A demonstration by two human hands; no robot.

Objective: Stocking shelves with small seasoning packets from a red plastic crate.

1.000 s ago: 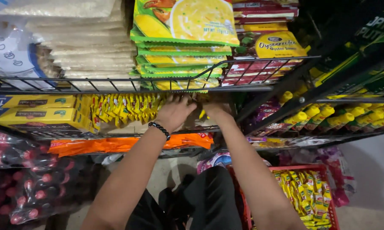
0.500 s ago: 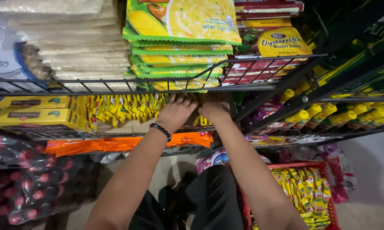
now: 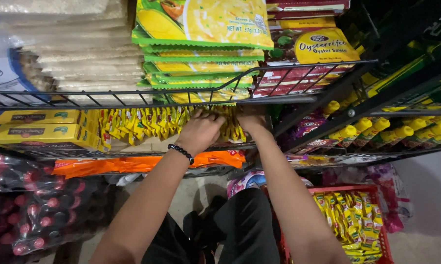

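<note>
Both my hands reach into a wire shelf holding a row of small yellow and red sachets standing on edge. My left hand, with a black bead bracelet at the wrist, presses its fingers into the sachets near the row's right end. My right hand is just beside it, fingers curled into the same sachets under the upper shelf's wire rim. The fingertips are hidden among the packets.
Green and yellow soup packets and white bags are stacked on the shelf above. Yellow boxes lie left, yellow-capped bottles right. An orange packet hangs below. A red crate of sachets and dark bottles stand on the floor.
Both hands have pushed a little further up and deeper into the sachet row; the view has shifted slightly upward and to the right.
</note>
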